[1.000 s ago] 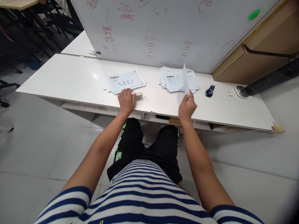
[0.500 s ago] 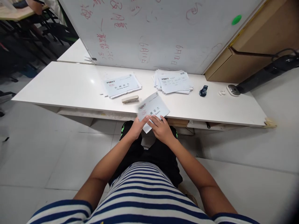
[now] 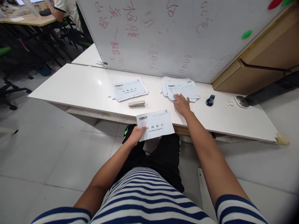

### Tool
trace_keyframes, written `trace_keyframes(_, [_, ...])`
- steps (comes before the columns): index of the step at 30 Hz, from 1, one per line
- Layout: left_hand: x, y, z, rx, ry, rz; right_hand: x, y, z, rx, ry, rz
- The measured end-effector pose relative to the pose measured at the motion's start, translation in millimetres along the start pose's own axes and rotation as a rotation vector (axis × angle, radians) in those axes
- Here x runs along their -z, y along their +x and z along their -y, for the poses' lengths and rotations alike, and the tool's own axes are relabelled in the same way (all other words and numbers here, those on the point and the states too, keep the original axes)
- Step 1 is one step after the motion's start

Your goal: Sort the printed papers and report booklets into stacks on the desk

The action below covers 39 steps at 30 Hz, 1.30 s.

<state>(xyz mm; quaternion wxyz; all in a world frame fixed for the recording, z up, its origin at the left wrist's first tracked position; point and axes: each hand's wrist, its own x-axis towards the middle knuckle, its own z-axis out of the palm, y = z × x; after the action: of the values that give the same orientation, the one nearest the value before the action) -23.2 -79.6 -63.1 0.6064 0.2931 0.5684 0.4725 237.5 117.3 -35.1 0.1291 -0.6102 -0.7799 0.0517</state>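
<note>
My left hand (image 3: 137, 135) grips a printed testing report sheet (image 3: 161, 123) by its lower left corner, thumb on top, in front of the desk's edge. My right hand (image 3: 182, 105) lies with fingers spread on the near edge of the right paper stack (image 3: 184, 88), whose top sheet carries a PONY heading and a printed table. To the left lies another stack of testing reports (image 3: 129, 90), slightly fanned. A beige stapler (image 3: 136, 104) rests on the desk just in front of that left stack.
On the white desk (image 3: 77, 87), a dark blue small object (image 3: 210, 100), white earbuds (image 3: 229, 103) and a round-topped case (image 3: 241, 101) sit at the right. A whiteboard (image 3: 144, 40) stands behind, with cardboard boxes (image 3: 226, 76) beside it. A person (image 3: 67, 12) is at a far table.
My right hand has let go of the report and moved forward and right onto the right stack. The report, now in my left hand alone, has turned more level. The view has shifted.
</note>
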Motion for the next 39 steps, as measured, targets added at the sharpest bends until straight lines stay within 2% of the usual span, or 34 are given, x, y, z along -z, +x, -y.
trace_keyframes(5, [-0.4,-1.5,4.1,0.043,0.007,0.013,-7.8,2.7,-1.4,0.010,-0.040,-0.142])
trace_keyframes(8, [-0.9,-1.8,4.7,0.052,-0.004,0.021,-0.8,6.8,0.1,-0.054,-0.048,-0.258])
trace_keyframes(10, [-1.7,-2.2,2.9,0.063,-0.008,0.019,7.8,-0.2,8.5,-0.071,-0.015,-0.392])
trace_keyframes(13, [-4.3,-2.6,-3.4,0.092,-0.085,0.066,18.6,-41.6,39.9,-0.080,0.082,-0.535])
trace_keyframes(15, [-7.5,-2.1,-8.6,0.144,-0.177,0.114,18.4,-87.2,70.1,0.038,0.150,-0.447])
trace_keyframes(18, [-14.9,-1.4,-14.7,0.176,-0.312,0.215,3.6,-155.6,114.3,0.296,0.260,-0.266])
trace_keyframes(20, [-20.4,-2.2,-16.9,0.123,-0.382,0.301,-11.2,-185.7,135.7,0.358,0.314,-0.220])
trace_keyframes(22, [-24.6,-4.7,-17.6,0.061,-0.431,0.354,-23.7,-200.2,148.4,0.342,0.350,-0.220])
trace_keyframes(26, [-26.3,-12.1,-16.3,0.030,-0.446,0.350,-32.1,-204.3,154.6,0.245,0.357,-0.280])
trace_keyframes(30, [-25.5,-16.2,-14.7,0.042,-0.398,0.298,-28.0,-211.1,156.2,0.278,0.321,-0.357])
trace_keyframes(34, [-24.3,-14.8,-13.7,0.055,-0.402,0.234,-20.3,-221.9,158.8,0.296,0.247,-0.312])
trace_keyframes(37, [-20.3,-11.3,-9.9,0.108,-0.371,0.209,-10.6,-204.9,144.5,0.316,0.213,-0.277])
trace_keyframes(39, [-16.6,-9.1,-5.8,0.182,-0.332,0.196,-2.8,-173.0,121.8,0.256,0.186,-0.312])
